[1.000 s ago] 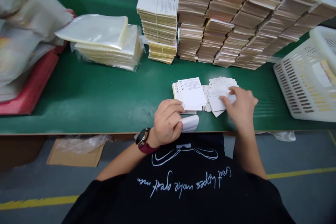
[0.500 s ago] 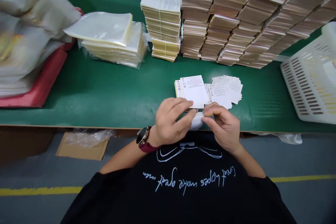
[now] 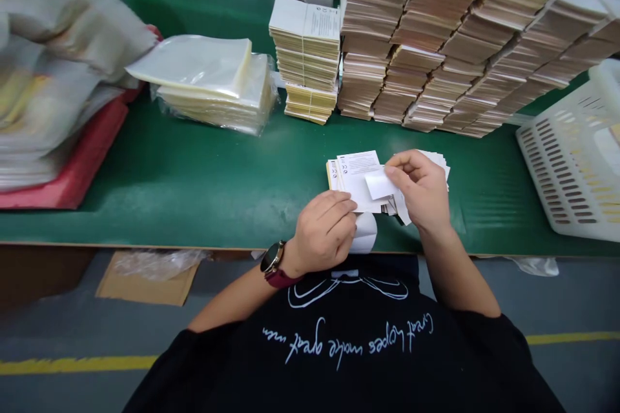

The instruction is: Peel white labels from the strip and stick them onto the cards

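My right hand (image 3: pixel 421 190) pinches a small blank white sticker (image 3: pixel 378 185) between thumb and forefinger, above the front card of a pile of printed white cards (image 3: pixel 356 164). My left hand (image 3: pixel 327 227) is curled at the near edge of that pile, its fingertips by the front card's lower corner. A curved white strip, which looks like a roll of stickers (image 3: pixel 364 233), sticks out from under the left hand's fingers. Partly behind my right hand lie more fanned-out cards (image 3: pixel 438 161).
A banded card stack (image 3: pixel 305 39) and a wall of stacked cards (image 3: pixel 416 32) stand at the back. Clear plastic sleeves (image 3: pixel 203 77) lie left of them. Bagged bundles (image 3: pixel 58 90) rest on red plastic (image 3: pixel 92 168) at far left. A white basket (image 3: pixel 566 168) is at right.
My right hand has moved up and away from the roll, carrying a sticker over the cards. The left hand has stayed by the roll, its fingers more curled. The view has shifted slightly.
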The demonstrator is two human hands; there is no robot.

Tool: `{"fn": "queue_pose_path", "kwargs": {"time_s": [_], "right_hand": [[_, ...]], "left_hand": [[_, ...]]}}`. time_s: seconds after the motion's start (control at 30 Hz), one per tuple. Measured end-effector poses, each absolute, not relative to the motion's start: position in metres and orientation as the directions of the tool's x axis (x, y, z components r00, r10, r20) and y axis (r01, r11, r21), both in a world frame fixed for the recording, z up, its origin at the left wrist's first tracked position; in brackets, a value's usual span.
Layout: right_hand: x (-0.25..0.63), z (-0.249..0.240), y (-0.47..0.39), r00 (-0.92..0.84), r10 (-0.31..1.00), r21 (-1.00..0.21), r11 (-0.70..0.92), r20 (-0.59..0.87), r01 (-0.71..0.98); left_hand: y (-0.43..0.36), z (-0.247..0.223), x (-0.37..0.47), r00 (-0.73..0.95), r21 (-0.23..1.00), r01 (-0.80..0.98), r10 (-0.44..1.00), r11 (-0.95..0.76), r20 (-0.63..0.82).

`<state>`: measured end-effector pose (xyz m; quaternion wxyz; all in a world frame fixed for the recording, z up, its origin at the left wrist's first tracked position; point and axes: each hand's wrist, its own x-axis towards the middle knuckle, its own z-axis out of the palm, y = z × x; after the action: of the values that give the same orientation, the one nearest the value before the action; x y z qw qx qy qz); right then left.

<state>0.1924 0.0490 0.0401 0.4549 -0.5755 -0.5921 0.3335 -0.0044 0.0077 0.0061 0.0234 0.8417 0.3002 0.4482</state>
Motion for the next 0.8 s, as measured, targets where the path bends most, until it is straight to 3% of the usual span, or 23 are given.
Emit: {"fn": "queue_pose_path", "kwargs": {"time_s": [0.2,0.43,0.57,0.63,0.7,0.8], "right_hand": [[0.179,0.042,0.048,0.072,0.992,-0.923,0.073,0.108,0.377],[0.172,0.039,0.045,0.043,0.971,-0.839,0.181,0.236,0.514],[0.171,0.031,0.043,-0.077,0.926,-0.599,0.301,0.370,0.742],[0.173,0.031,0.043,-0.094,0.917,-0.432,0.271,0.388,0.860],[0.177,0.033,0.045,-0.033,0.931,-0.352,0.170,0.362,0.921],[0.184,0.036,0.048,0.026,0.985,-0.529,0.069,0.170,0.846]], "left_hand": [[0.007,0.005,-0.003,0.388,0.316,0.474,0.517,-0.822,0.763],[0.006,0.005,-0.002,0.419,0.316,0.514,0.554,-0.798,0.719],[0.007,0.005,-0.002,0.457,0.278,0.521,0.539,-0.807,0.708],[0.007,0.005,-0.002,0.459,0.270,0.528,0.537,-0.806,0.708],[0.006,0.004,-0.002,0.460,0.266,0.530,0.537,-0.805,0.707],[0.006,0.005,-0.002,0.464,0.266,0.529,0.537,-0.806,0.705]]}}
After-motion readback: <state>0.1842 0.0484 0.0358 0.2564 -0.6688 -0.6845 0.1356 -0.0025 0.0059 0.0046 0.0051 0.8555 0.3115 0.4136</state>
